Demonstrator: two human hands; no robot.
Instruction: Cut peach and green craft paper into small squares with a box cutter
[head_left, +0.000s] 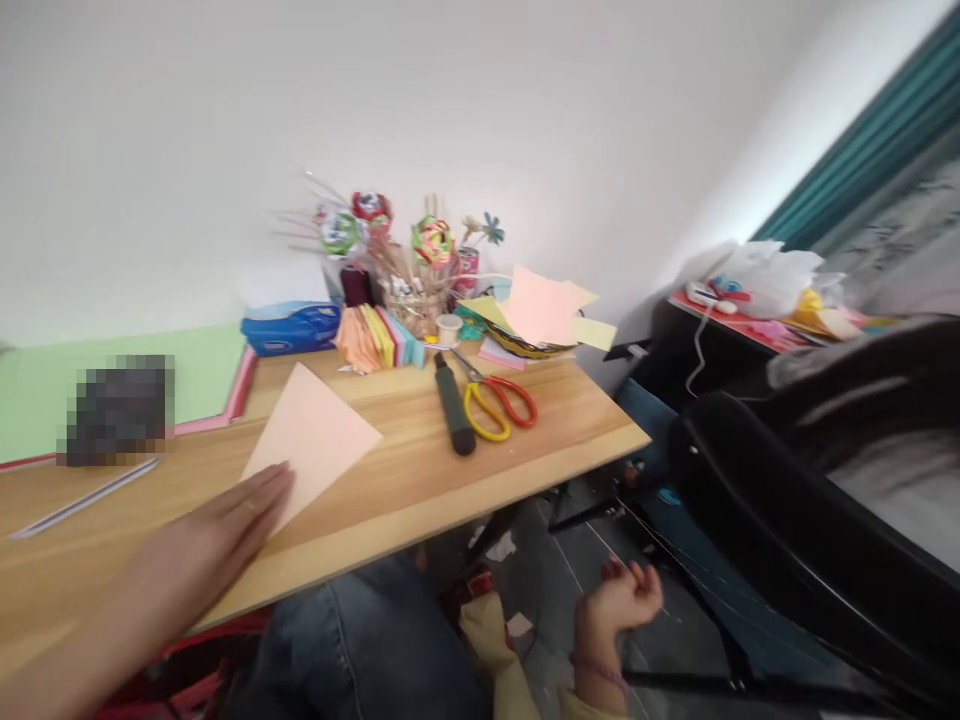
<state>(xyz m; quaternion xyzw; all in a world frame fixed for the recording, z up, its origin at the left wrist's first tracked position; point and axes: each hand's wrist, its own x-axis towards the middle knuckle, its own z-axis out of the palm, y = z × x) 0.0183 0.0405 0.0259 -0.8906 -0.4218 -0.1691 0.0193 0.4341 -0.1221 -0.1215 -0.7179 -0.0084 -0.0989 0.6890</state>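
Observation:
My left hand (pixel 225 525) lies flat with fingers stretched out on the wooden table (pixel 420 480), its fingertips pressing the lower corner of a folded peach paper triangle (pixel 311 440). My right hand (pixel 619 600) hangs below the table's edge, over the floor, palm up with fingers loosely curled; nothing shows in it. Red-and-yellow scissors (pixel 501 402) and a dark utility knife (pixel 454 405) lie to the right of the paper.
At the table's back stand a holder with paper flowers (pixel 420 270), a fan of coloured papers (pixel 379 338), a blue box (pixel 291 326), loose sheets (pixel 544 308) and a green board (pixel 90 375). A ruler (pixel 86 497) lies at left. A black chair (pixel 817 520) stands at right.

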